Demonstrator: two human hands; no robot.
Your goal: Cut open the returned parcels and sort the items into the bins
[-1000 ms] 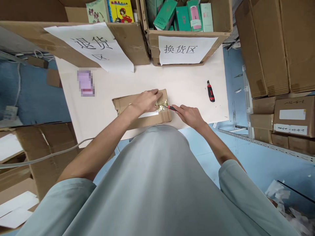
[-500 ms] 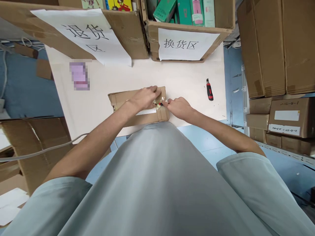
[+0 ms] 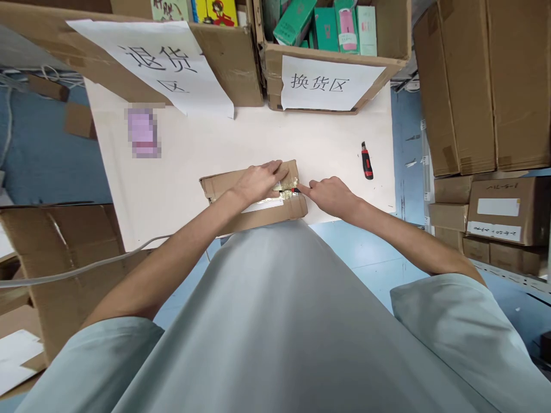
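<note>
Cardboard — a small, flat, brown box (image 3: 275,214) — lies near the front edge of the white tabletop (image 3: 327,137), its long side slightly slanted; on its upper face are a white paper label (image 3: 263,205) and shiny, yellowish tape (image 3: 289,195), with a narrow dark gap beside the tape. The left hand (image 3: 258,182) rests on the box with its fingers reaching over the upper face, pressing rather than gripping; the right hand (image 3: 329,196) grasps a slim red-and-black cutter (image 3: 295,190), whose visible tip end is at the taped right end of the box; the rest of it is hidden by the fingers.

Well to the right of the box lies a second, red-and-black utility knife (image 3: 367,162), on the tabletop and apart from both hands; towards the far left lies a purple, upright-oblong item (image 3: 143,132), too pixelated to identify. Along the back stand two open brown cartons, side by side, each with a white paper sign (image 3: 331,83) bearing black handwritten characters; the right carton (image 3: 273,74) holds green boxes (image 3: 295,22); the left carton (image 3: 235,57) holds a yellow picture-covered item (image 3: 215,11).
</note>
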